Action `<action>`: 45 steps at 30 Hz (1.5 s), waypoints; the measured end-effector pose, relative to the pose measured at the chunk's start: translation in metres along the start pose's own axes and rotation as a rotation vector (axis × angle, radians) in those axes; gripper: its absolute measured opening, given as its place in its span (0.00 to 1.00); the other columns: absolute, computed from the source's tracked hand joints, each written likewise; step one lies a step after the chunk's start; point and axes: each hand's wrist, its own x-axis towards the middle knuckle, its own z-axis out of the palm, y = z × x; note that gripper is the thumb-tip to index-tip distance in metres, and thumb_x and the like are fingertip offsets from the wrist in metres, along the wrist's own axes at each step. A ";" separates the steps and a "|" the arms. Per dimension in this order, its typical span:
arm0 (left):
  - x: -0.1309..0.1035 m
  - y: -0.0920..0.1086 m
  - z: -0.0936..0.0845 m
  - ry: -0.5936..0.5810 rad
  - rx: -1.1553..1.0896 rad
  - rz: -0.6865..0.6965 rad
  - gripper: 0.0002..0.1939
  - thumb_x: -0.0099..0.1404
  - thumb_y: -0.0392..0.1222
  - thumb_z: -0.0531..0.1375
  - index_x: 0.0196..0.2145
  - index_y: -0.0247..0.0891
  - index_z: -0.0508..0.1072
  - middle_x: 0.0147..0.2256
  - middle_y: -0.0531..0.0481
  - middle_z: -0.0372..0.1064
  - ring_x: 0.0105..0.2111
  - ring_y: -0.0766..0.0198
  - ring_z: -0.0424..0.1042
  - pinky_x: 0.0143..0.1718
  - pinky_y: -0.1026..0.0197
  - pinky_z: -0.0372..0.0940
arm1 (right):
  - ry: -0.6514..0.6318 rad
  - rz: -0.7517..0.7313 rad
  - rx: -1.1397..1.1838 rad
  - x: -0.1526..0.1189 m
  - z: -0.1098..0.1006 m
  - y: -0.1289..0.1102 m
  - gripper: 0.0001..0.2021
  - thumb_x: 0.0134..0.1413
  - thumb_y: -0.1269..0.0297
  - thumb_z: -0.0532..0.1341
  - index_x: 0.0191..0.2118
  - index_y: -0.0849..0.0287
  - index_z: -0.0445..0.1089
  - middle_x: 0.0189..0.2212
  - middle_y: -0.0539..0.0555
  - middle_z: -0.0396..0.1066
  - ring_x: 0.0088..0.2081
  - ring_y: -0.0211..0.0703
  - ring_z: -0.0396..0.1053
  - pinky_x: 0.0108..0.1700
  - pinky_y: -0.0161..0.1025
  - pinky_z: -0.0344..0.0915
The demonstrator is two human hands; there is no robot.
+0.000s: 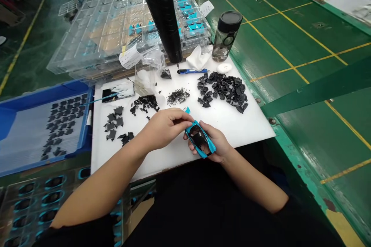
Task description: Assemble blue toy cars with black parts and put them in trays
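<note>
A blue oval frame [199, 139] with a dark middle is tilted above the front edge of the white board [162, 158]. My right hand [214, 141] is wrapped round its right side and underside. At its upper left end, my left hand [171, 125] pinches with thumb and forefinger, and a small blue piece [187, 110] shows just beyond those fingertips. Behind the hands lie a pile of tiny dark screws [178, 96], small black parts [145, 104] and a large heap of black pieces [228, 88].
A black hanging tool [162, 15] points down behind the screws. Clear compartment trays [110, 27] stand behind it. A bottle [226, 36] is at the back right, a blue pen [193, 71] nearby, and a blue bin [87, 123] at the left.
</note>
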 end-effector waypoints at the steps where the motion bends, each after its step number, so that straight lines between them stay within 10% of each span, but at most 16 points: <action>1: 0.001 -0.001 -0.001 0.001 0.034 0.017 0.09 0.64 0.43 0.61 0.37 0.42 0.81 0.36 0.51 0.78 0.35 0.61 0.76 0.36 0.61 0.69 | -0.007 0.003 -0.004 0.000 0.000 0.000 0.19 0.67 0.52 0.54 0.41 0.64 0.73 0.35 0.60 0.76 0.27 0.42 0.74 0.25 0.36 0.72; 11: 0.008 0.004 -0.010 -0.103 0.134 0.057 0.11 0.66 0.45 0.57 0.37 0.44 0.81 0.36 0.50 0.77 0.35 0.59 0.75 0.38 0.59 0.70 | -0.014 0.026 -0.005 0.000 0.000 0.000 0.19 0.66 0.50 0.55 0.42 0.63 0.73 0.36 0.60 0.76 0.27 0.42 0.73 0.25 0.35 0.72; 27: -0.002 -0.014 -0.002 0.065 0.086 -0.018 0.14 0.64 0.51 0.61 0.41 0.40 0.79 0.36 0.49 0.74 0.27 0.66 0.67 0.29 0.62 0.64 | -0.046 0.089 0.032 0.001 0.007 0.002 0.21 0.68 0.51 0.52 0.43 0.65 0.72 0.34 0.60 0.76 0.27 0.42 0.73 0.26 0.36 0.72; 34: -0.055 -0.043 -0.069 0.643 0.410 -0.163 0.11 0.67 0.48 0.58 0.37 0.40 0.77 0.32 0.50 0.72 0.29 0.63 0.69 0.32 0.60 0.63 | -0.013 0.033 0.102 0.011 0.021 0.010 0.22 0.67 0.53 0.53 0.51 0.66 0.72 0.36 0.60 0.75 0.27 0.40 0.72 0.27 0.35 0.71; 40: -0.056 -0.091 -0.067 0.264 0.707 -0.177 0.10 0.68 0.42 0.56 0.42 0.40 0.76 0.40 0.47 0.74 0.37 0.56 0.73 0.37 0.56 0.66 | 0.042 0.003 0.120 0.018 0.022 0.011 0.22 0.67 0.54 0.53 0.52 0.66 0.72 0.35 0.58 0.74 0.27 0.40 0.70 0.27 0.35 0.70; 45: -0.031 -0.101 -0.057 0.209 0.738 -0.105 0.12 0.68 0.40 0.53 0.38 0.41 0.77 0.39 0.45 0.73 0.42 0.52 0.73 0.40 0.54 0.67 | 0.044 0.003 0.138 0.016 0.020 0.010 0.22 0.67 0.54 0.52 0.53 0.66 0.72 0.36 0.58 0.74 0.28 0.41 0.70 0.28 0.36 0.70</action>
